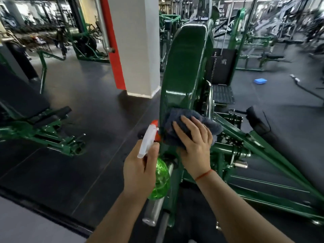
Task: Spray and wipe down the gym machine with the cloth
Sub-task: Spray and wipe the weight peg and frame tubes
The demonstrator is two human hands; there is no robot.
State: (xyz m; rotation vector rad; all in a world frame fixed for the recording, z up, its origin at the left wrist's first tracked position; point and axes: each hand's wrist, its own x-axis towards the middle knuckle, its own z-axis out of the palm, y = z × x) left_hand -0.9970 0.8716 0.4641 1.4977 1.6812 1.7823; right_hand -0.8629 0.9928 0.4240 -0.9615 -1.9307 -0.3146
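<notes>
A glossy dark green gym machine arm point(184, 64) rises in the middle of the view. My right hand point(194, 144) presses a dark grey cloth point(175, 120) flat against the lower part of that arm, fingers spread and straight. My left hand point(140, 165) grips the neck of a green spray bottle point(161, 179) with a white trigger head and red nozzle point(155, 124). The nozzle points up toward the arm, just left of the cloth.
The machine's green frame bars point(263, 151) run to the right and below. A chrome knurled handle point(154, 211) sits under the bottle. A white and red pillar point(136, 46) stands behind, another green machine point(43, 130) is at left, a blue pad point(260, 81) lies on the floor.
</notes>
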